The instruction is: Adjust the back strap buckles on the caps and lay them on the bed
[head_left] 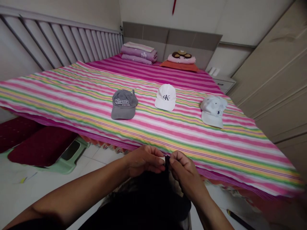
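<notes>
Broadly, a pink, white, yellow and green striped cloth bedcover [182,134] spans mid-frame, bearing a grey fabric cap [123,105] left of centre, a white fabric cap [165,97] centrally and a pale mottled fabric cap [214,111] at right. Lower centre, left hand [144,161] and right hand [185,169], equally near, pinch a small black piece [167,159] with a white bit [163,160] between their fingertips, unobstructed; its long axis is unclear.
</notes>
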A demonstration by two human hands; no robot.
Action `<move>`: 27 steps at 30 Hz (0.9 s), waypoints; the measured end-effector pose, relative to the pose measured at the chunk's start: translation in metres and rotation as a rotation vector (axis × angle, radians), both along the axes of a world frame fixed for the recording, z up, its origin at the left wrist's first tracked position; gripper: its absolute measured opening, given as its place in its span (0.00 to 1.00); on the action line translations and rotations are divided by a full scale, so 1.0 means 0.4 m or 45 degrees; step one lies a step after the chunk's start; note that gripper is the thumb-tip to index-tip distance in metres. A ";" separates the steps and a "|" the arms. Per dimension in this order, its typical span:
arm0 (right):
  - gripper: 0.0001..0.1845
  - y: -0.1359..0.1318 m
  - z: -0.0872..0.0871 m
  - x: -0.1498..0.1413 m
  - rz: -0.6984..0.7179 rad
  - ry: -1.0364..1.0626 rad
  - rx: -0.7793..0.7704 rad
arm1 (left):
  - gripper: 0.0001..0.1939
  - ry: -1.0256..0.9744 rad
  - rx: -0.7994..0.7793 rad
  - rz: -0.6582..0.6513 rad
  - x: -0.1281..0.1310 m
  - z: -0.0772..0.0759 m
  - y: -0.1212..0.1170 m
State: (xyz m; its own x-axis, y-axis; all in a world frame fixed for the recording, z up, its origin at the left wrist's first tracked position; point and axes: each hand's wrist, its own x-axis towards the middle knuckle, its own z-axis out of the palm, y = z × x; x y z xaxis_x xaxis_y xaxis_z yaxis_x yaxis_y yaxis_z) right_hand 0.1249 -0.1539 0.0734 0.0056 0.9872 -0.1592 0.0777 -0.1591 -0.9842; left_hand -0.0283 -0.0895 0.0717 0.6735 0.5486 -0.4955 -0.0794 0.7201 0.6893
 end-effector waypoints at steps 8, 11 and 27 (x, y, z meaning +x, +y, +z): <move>0.11 0.002 0.034 0.006 -0.081 -0.255 0.171 | 0.11 -0.164 0.085 -0.031 -0.008 -0.014 0.010; 0.09 -0.002 0.053 0.012 -0.097 -0.375 0.247 | 0.12 -0.186 0.174 -0.015 -0.006 -0.008 0.014; 0.08 -0.021 0.044 0.003 -0.195 -0.542 0.420 | 0.12 -0.262 0.301 -0.034 -0.004 -0.006 0.017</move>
